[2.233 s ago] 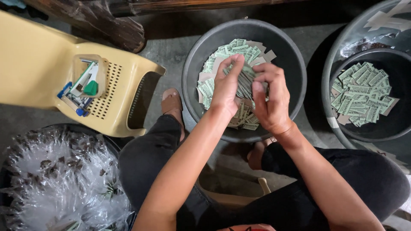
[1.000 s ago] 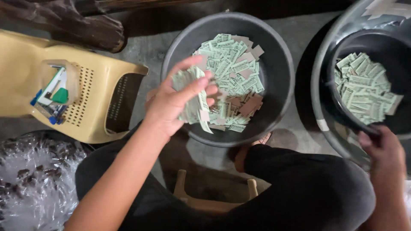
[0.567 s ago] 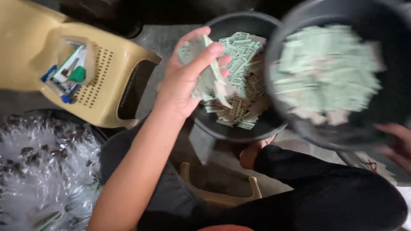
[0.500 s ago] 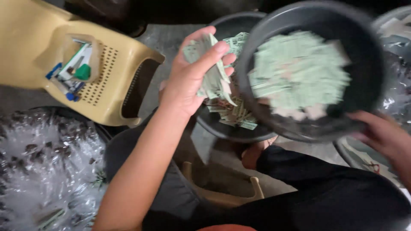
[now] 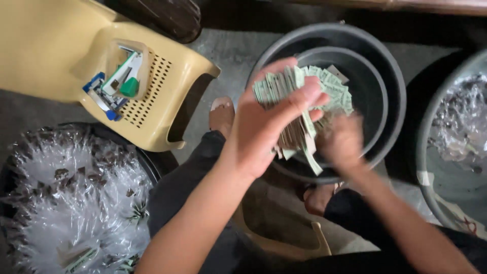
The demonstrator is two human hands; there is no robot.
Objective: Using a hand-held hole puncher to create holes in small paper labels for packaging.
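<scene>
The left hand [image 5: 264, 132] pinches a loose paper stack [image 5: 299, 106] above the basin [image 5: 390, 91] at upper right; the blurred right hand [image 5: 342, 142], grip unreadable, could knock slips onto the floor.

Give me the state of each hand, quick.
Left hand: closed on a stack of green paper slips.
Right hand: blurred, at the stack's lower edge; grip cannot be told.
</scene>
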